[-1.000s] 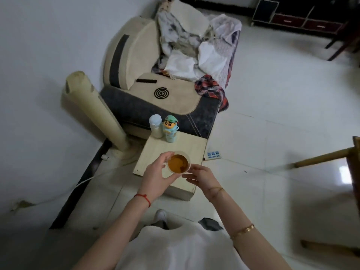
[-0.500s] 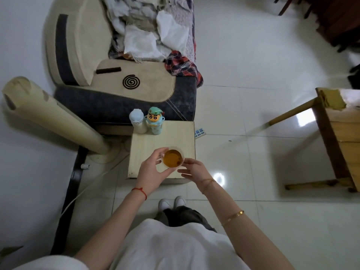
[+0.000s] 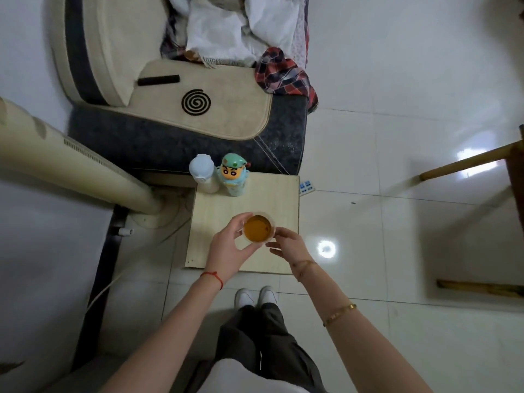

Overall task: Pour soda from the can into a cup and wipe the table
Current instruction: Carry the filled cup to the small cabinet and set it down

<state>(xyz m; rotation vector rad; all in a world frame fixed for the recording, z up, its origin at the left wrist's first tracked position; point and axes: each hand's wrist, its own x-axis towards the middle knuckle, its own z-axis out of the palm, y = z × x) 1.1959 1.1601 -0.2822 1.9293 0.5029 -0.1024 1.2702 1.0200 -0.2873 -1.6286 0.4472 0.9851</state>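
A clear plastic cup [image 3: 258,228] filled with amber soda is held above the small pale wooden table [image 3: 280,194]. My left hand [image 3: 229,248] grips the cup from its left side, fingers curled round the wall. At the cup's right side is my right hand [image 3: 286,246], its fingers relaxed and its fingertips close to the rim; contact is unclear. No can or wiping cloth shows in this view.
A white bottle [image 3: 202,173] and a cartoon-figure bottle [image 3: 233,175] stand at the table's far edge. A sofa [image 3: 198,120] with piled clothes lies beyond, a tower fan [image 3: 71,163] to the left, a wooden table [image 3: 482,160] to the right. My feet [image 3: 255,296] stand at the near edge.
The view has tilted downward and the scene has shifted; my feet and legs now show. Both hands stay at the cup in the same hold.
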